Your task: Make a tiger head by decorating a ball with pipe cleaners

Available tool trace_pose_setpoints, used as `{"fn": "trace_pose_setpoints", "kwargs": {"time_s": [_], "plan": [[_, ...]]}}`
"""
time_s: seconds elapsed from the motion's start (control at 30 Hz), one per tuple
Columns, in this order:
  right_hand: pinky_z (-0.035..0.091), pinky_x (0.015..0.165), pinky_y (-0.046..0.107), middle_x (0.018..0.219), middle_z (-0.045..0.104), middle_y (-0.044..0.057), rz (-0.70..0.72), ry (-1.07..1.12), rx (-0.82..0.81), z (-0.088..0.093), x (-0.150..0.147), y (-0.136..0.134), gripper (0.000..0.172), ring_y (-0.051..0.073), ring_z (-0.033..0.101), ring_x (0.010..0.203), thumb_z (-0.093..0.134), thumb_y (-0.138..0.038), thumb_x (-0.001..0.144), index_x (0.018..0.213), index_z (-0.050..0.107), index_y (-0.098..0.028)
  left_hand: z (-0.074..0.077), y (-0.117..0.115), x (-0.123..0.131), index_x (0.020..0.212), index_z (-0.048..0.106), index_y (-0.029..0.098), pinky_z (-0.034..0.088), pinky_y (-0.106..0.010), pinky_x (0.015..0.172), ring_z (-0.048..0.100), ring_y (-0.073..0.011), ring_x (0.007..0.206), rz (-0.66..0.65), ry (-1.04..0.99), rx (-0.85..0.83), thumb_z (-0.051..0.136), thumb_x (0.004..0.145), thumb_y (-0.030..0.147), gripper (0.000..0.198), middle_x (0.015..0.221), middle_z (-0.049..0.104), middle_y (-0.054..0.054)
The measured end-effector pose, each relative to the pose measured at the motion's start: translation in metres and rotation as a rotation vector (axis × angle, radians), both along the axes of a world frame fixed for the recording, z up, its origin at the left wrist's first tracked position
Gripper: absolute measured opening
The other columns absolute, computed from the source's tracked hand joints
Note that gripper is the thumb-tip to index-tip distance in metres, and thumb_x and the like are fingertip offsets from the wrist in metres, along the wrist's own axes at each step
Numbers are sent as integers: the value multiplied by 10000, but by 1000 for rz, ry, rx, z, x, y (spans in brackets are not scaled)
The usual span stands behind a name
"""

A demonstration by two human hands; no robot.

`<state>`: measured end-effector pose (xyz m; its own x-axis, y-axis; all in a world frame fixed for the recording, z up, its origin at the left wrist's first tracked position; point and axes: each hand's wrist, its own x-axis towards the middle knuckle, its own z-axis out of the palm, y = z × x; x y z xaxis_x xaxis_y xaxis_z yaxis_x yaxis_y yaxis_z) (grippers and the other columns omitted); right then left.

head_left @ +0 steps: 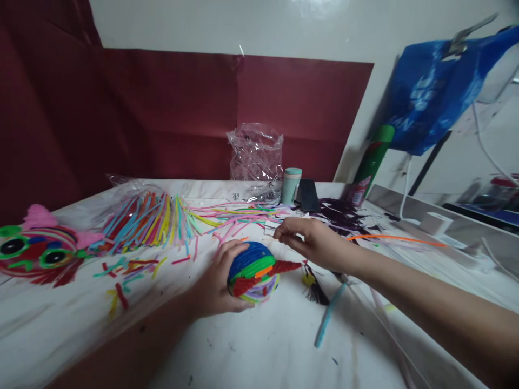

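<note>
My left hand [221,281] is wrapped round the left side of a ball [255,270] covered in pipe cleaners in blue, green, orange, red and lilac, resting at the middle of the table. A pointed red piece sticks out from the ball's right side. Just above and right of it is my right hand [306,237], its fingers curled together; what is between the fingertips, if anything, is too small to make out. A small white piece [271,228] lies by those fingertips. Below this hand are a black and yellow tassel [312,283] and a light blue pipe cleaner [330,316].
At left sits a pipe-cleaner fish [38,248] with big eyes, near a bundle of pipe cleaners [150,221] and cut scraps [121,294]. Behind stand a clear plastic bag [257,156], a mint green container [291,185] and a phone [309,195]. Dark purple shreds [340,213] lie at right.
</note>
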<state>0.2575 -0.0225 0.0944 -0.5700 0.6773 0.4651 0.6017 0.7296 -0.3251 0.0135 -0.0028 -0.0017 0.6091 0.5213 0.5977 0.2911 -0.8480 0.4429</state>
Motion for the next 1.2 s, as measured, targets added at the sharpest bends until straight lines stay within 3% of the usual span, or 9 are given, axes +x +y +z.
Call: {"fn": "trace_pose_setpoints", "kwargs": {"time_s": [0.2,0.4,0.53,0.73,0.83,0.93,1.03,1.2], "plan": [[456,654,236,793,644,49,33,77,91,-4,-8,-21,194,128,587,716,417,-89,856,877,594,-166,1,0,1,1305,277,244,324,-530,1019,358,-359,1235,2,-8,-10,787,542,289,919,1300,348,-145],[375,746,348,872,612,101,259,-255,287,-23,-11,-23,215,195,487,829,419,-119,895,984,612,-155,0,-1,2,1298,280,244,324,-518,1024,364,-349,1220,35,6,10,786,526,270,923,1284,360,-131],[329,733,350,915,587,96,245,-367,291,-26,-13,-23,261,195,444,828,387,-117,915,1048,604,-175,1,-2,2,1304,266,243,325,-513,1026,357,-341,1224,34,25,24,781,548,305,916,1287,356,-132],[300,702,355,875,595,84,203,-403,290,-32,-19,-24,254,198,439,799,372,-128,924,986,614,-179,1,-2,2,1315,269,224,325,-510,1033,345,-338,1237,41,36,61,775,571,358,909,1301,336,-148],[333,725,353,876,608,83,214,-300,214,-34,-21,-27,233,198,476,814,403,-100,899,971,608,-183,1,-3,2,1317,279,222,321,-507,1040,344,-338,1242,41,25,55,776,570,361,908,1305,342,-147],[390,760,324,880,620,74,213,3,92,-28,-20,-30,174,176,525,823,452,-112,883,985,578,-176,-1,-3,2,1311,299,223,322,-506,1041,351,-342,1244,28,5,21,789,550,338,912,1308,350,-146],[425,693,280,798,586,36,39,323,19,-17,-17,-31,52,155,533,755,525,-227,874,839,535,-189,-4,-1,2,1302,314,227,314,-518,1044,365,-349,1243,43,-90,-57,809,525,296,924,1295,377,-138],[371,535,243,624,464,-15,-185,578,3,-15,-15,-31,257,123,428,583,447,-323,897,669,416,-210,-2,1,2,1307,293,277,383,-519,1001,458,-341,1197,87,-424,-430,823,539,248,933,1321,436,-115]]}}
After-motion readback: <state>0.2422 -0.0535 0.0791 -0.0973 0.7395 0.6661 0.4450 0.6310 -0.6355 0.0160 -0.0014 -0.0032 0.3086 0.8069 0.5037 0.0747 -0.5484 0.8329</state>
